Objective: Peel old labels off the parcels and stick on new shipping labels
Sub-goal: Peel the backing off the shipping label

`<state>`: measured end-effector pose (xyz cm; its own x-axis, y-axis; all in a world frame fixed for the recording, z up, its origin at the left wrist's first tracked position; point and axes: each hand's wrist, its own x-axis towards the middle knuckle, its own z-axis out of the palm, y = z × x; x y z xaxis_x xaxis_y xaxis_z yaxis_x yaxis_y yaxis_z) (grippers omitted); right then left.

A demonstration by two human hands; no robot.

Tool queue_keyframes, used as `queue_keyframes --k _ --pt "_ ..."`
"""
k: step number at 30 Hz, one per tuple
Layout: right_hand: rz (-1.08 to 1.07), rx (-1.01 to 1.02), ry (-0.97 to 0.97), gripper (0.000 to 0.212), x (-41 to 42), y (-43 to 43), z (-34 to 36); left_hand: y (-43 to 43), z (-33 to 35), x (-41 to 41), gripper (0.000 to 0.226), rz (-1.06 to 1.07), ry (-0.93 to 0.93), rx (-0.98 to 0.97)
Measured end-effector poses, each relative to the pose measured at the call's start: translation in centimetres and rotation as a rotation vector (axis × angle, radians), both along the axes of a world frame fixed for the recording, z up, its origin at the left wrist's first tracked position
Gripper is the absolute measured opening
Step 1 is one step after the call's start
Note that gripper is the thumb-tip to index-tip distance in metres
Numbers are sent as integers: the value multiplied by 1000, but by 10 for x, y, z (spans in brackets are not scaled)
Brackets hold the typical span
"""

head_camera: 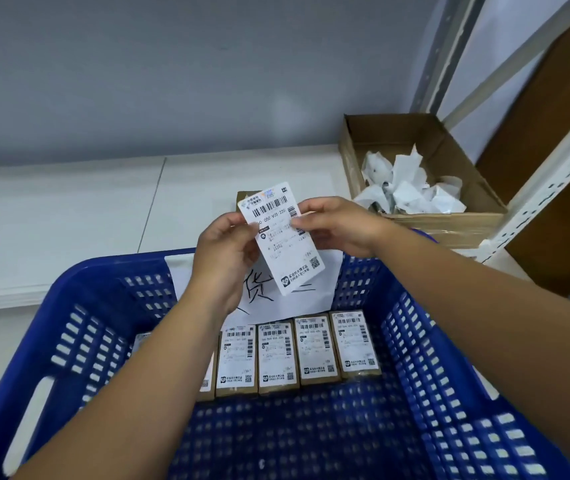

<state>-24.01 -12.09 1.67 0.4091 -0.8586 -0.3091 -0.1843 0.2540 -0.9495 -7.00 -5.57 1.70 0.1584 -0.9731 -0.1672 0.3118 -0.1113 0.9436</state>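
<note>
Plain grey-blue wall (172, 64) fills the whole top half, evenly lit, no harsh shadows. Below it is a white tabletop (69, 209) with a thin seam (153, 199) running through it. Far right there's a white perforated shelving upright (550, 181) with grey diagonal braces (505, 64), and a brown board (560, 109) behind it.

- The left hand (223, 258) is bare; the left forearm (145, 375) behind it is bare too, uncovered down to the bottom edge.
- The right hand (335, 225) is bare as well; the right forearm (484, 306) behind it runs uncovered to the right-hand edge.
</note>
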Motion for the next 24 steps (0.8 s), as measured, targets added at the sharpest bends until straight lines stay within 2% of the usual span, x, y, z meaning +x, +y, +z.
queue_keyframes --k 3,8,10,12,14,17,19,22,24 --pt "-67 -12 -52 11 11 -3 -7 -13 5 9 23 -36 -68 -39" --pt "-235 0 -29 13 19 -12 -18 -38 0 23 29 -28 -385 -59" --pt "-321 24 -44 11 27 -17 -24 -48 -5 27 28 27 -410 -22" --pt "-427 67 -65 7 35 -21 -29 -63 -12 33 23 141 -357 22" --pt "-551 143 -126 14 42 -27 -35 -81 -19 42 31 220 -335 61" --pt "-628 226 -233 16 49 -36 -39 -104 -34 50 16 119 -454 168" --pt "-668 250 -262 15 53 -45 -39 -113 -41 48 26 31 -546 288" --pt "-783 208 -250 14 60 -59 -37 -121 -45 45 12 -39 -527 382" --pt "-789 182 -228 16 63 -65 -36 -127 -49 43 17 -68 -518 413"
